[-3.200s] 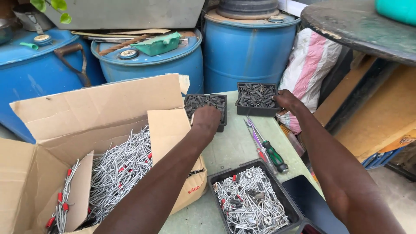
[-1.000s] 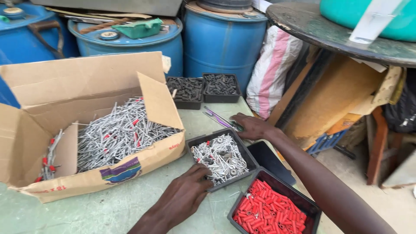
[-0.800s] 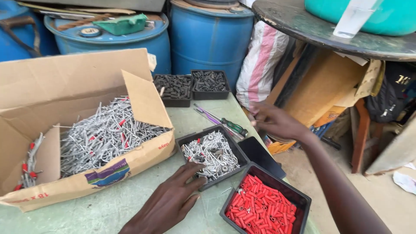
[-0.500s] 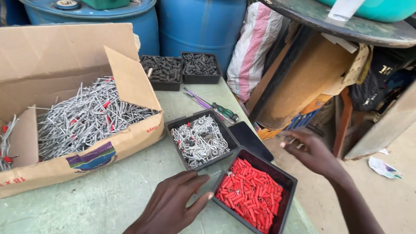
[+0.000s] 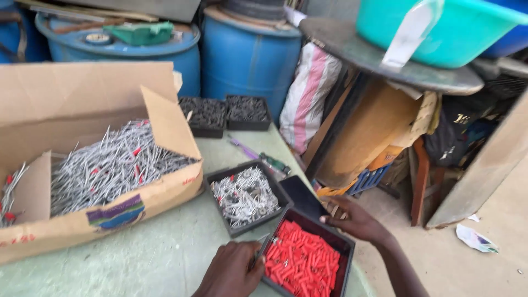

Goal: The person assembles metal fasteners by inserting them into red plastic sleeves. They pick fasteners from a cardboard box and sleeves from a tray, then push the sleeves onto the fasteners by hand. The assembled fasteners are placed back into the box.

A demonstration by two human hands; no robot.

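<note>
Gripping red-plug tray [image 5: 306, 257], both hands' fingers [image 5: 331, 220]

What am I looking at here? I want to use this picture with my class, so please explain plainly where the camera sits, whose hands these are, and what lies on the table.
The one picture comes from a camera worn on a person's head, looking down. No machine is involved: both bare hands belong to that person. The left hand and right hand grip opposite edges of a black tray of red plastic plugs at the edge of a green table. Beside it stands a black tray of silver screws and washers. To the left, an open cardboard box holds long silver fasteners. Further back sit two trays of dark screws and a screwdriver, with blue barrels behind.
</note>
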